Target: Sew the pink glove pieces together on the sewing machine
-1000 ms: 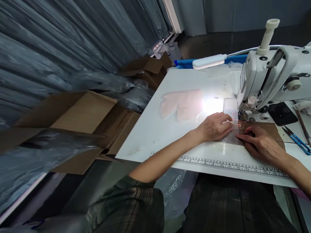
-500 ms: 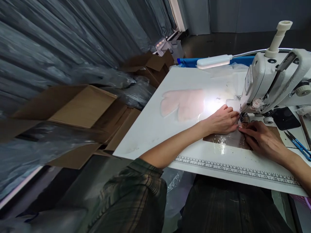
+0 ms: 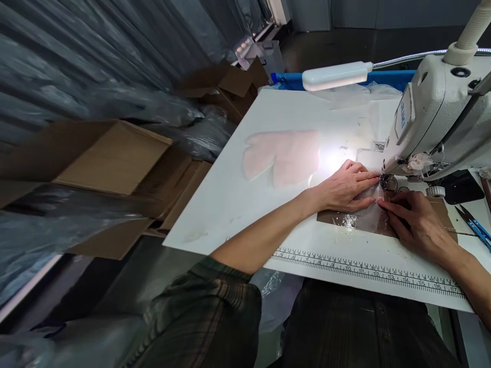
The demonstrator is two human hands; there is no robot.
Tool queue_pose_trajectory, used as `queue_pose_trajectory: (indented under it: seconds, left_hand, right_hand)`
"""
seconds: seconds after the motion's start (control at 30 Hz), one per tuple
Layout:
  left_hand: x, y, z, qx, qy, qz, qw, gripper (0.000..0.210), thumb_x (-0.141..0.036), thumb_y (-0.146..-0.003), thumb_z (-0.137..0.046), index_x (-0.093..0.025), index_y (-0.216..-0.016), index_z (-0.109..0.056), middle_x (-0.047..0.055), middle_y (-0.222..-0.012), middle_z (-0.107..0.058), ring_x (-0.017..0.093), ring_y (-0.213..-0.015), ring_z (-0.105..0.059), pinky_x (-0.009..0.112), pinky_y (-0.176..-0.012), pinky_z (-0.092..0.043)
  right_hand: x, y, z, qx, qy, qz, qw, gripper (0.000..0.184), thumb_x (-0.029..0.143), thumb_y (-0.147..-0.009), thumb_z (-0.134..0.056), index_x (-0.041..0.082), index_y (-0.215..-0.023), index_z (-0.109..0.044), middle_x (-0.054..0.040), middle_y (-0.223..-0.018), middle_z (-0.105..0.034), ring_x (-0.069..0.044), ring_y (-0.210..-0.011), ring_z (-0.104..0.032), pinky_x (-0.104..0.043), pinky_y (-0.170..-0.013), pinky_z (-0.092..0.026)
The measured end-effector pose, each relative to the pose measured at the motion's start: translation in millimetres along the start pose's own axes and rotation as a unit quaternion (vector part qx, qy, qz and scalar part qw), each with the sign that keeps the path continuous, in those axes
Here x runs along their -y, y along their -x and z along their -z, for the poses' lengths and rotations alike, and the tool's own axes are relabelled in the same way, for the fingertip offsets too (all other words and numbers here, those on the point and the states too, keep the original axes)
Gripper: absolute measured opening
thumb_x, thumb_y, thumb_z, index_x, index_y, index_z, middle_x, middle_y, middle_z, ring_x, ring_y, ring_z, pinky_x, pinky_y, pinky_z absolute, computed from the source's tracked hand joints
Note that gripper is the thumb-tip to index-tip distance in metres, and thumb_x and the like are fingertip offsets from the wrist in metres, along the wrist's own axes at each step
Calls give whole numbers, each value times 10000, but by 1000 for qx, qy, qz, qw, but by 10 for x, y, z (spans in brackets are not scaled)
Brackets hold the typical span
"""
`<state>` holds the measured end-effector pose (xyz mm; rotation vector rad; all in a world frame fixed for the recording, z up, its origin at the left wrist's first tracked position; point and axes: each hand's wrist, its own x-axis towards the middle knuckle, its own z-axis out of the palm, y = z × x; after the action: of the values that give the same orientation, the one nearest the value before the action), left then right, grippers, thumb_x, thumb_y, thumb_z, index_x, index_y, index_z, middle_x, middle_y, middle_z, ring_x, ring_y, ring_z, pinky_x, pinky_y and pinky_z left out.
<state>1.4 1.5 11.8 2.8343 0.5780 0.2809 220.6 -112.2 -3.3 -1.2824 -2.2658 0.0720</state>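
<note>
Head view, looking down and forward over a white work table (image 3: 238, 194). Left hand (image 3: 345, 186) laid flat, palm down, fingers together and stretched toward the needle area of the white industrial sewing machine (image 3: 437, 122); fingertips pressing on a clear plastic sheet (image 3: 364, 217). Right hand (image 3: 414, 220) just beside it, palm down, index finger extended and pressing the same sheet from the other side; fingertips of both hands nearly meeting just in front of the presser foot (image 3: 385, 183). No pinch seen on either hand: flat, pressing contact only. Clear plastic sheet lying over a brown board (image 3: 333, 217), glossy with glare spots, its far edge under or right at the presser foot; exact position under the needle not discernible.

Surroundings: pale pink cut piece (image 3: 282, 156) flat on the table, left of the hands, well apart from them. White lamp head (image 3: 337, 75) on a flexible metal neck above the far table edge; bright light patch on the table beside the left hand. Printed ruler scale (image 3: 368, 271) along the near table edge. Blue-handled thread snips (image 3: 475, 227) at far right, near the right hand. Dark flat object (image 3: 460, 188) under the machine arm, identity unclear. Open cardboard boxes (image 3: 111, 158) on the floor left of the table, against grey plastic sheeting (image 3: 95, 56). Plaid sleeve (image 3: 207, 312) on the left arm.
</note>
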Motion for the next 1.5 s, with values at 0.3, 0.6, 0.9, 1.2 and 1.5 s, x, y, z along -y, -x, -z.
queue_pose_trajectory:
  seconds: [0.3, 0.6, 0.9, 1.2, 1.5]
  left_hand:
    - [12, -5, -34, -2, 26, 15, 1000, 472, -407, -949, -522, -198, -1368, -584, 117, -1380, -635, 291, -1188, -510, 432, -1008, -322]
    - [16, 4, -63, -19, -10, -7, 1000, 480, -426, -982, -471, -155, -1359, -591, 139, -1386, -628, 293, -1151, -528, 439, -975, -334]
    - [-18, 9, -116, -80, -107, -37, 990, 481, -450, -1012, -422, -91, -1268, -616, 170, -1307, -637, 283, -1064, -557, 429, -917, -376]
    - [31, -2, -201, -143, -103, -176, 969, 337, -285, -1032, -429, -170, -886, -711, 50, -991, -752, 146, -764, -608, 309, -743, -472]
    - [21, 52, -88, -81, -101, -159, 979, 318, -443, -965, -500, -208, -1013, -710, 70, -1136, -730, 170, -761, -610, 358, -729, -481]
  right_hand:
    - [-9, 33, -31, -8, -5, 1, 1000, 311, 226, -970, -505, 230, -1186, -729, -131, -1066, -630, -262, -965, -602, -438, -827, -572]
    - [-18, 24, -40, -21, 1, 7, 1000, 308, 253, -981, -504, 236, -1170, -746, -129, -1036, -632, -255, -932, -611, -425, -775, -572]
    - [-64, 5, -13, -14, -15, 18, 1000, 314, 236, -975, -513, 240, -1195, -737, -118, -1041, -624, -236, -939, -623, -409, -796, -585]
    - [-65, 13, 5, 0, -8, 16, 1000, 315, 256, -992, -490, 233, -1189, -735, -118, -1028, -615, -227, -914, -616, -405, -787, -581]
    - [-69, 35, -19, 2, 8, -2, 1000, 313, 277, -996, -494, 250, -1218, -712, -108, -1048, -608, -214, -885, -602, -377, -753, -567]
